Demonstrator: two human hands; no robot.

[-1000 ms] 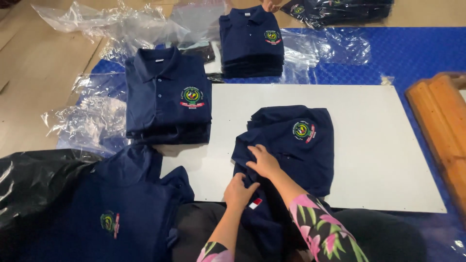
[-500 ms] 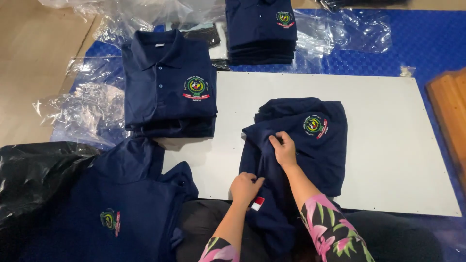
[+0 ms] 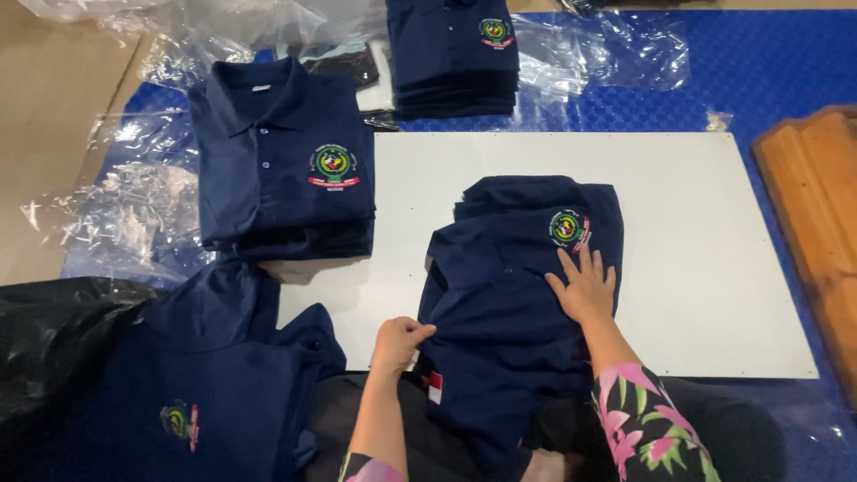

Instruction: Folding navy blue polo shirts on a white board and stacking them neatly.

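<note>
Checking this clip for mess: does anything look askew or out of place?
Mostly tidy. The navy shirt under both hands is rumpled and skewed on the white board, unlike the squared folded stack. Crumpled clear plastic bags lie loose at the left.

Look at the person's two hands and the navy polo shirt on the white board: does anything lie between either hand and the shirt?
Nothing visible does. The right hand lies flat on the navy polo shirt, just below its chest emblem. The left hand grips the shirt's left edge. Both touch the cloth directly on the white board.
</note>
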